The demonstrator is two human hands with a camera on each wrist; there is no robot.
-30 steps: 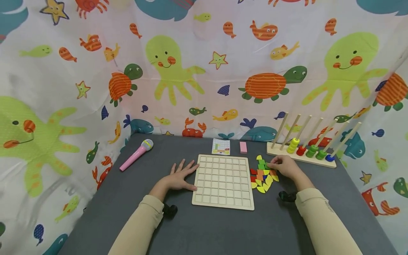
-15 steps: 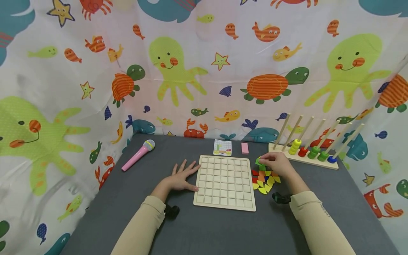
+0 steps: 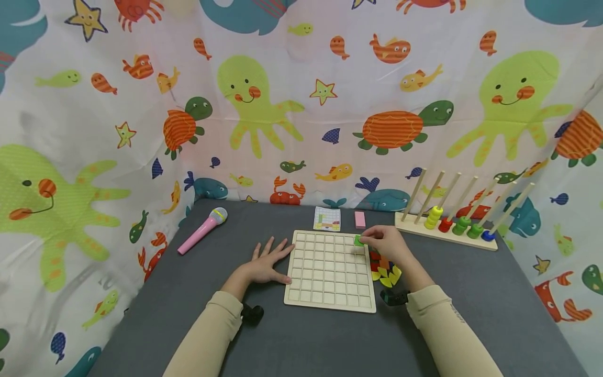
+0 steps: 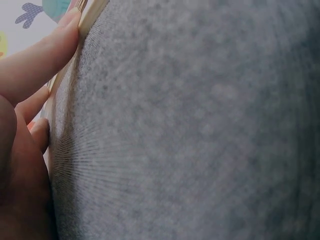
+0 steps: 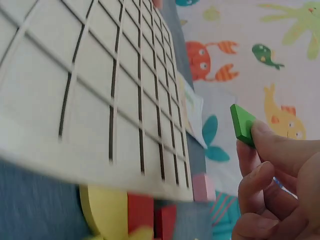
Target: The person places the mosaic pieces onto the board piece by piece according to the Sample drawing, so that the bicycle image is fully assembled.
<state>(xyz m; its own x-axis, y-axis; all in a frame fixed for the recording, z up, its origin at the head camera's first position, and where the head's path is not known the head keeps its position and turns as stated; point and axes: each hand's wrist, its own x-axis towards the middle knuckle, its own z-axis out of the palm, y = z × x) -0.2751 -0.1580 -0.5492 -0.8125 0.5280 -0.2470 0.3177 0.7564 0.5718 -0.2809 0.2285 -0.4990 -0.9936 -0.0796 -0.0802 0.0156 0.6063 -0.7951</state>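
Between thumb and fingertips, my right hand [image 3: 387, 244] pinches a small green square tile [image 5: 243, 125]. It holds the tile over the far right corner of a wooden grid board [image 3: 330, 272], whose cells show bare wood. My left hand [image 3: 261, 266] is spread at the board's left edge, its thumb and fingertips touching the rim; the left wrist view shows the thumb [image 4: 60, 42] against that rim. Beside the board's right edge lies a pile of red, orange and yellow pieces [image 3: 386, 272], partly hidden by my right hand and wrist.
A printed pattern card [image 3: 327, 219] and a pink block [image 3: 360, 219] lie beyond the board. A pink toy microphone [image 3: 202, 230] is at the back left. At the back right stands a wooden peg rack [image 3: 445, 230] with coloured rings. A patterned curtain borders the table.
My right hand has picked up a green tile from the pile's far end and moved left with it, over the board's far right corner. The left hand has stayed at the board's edge.
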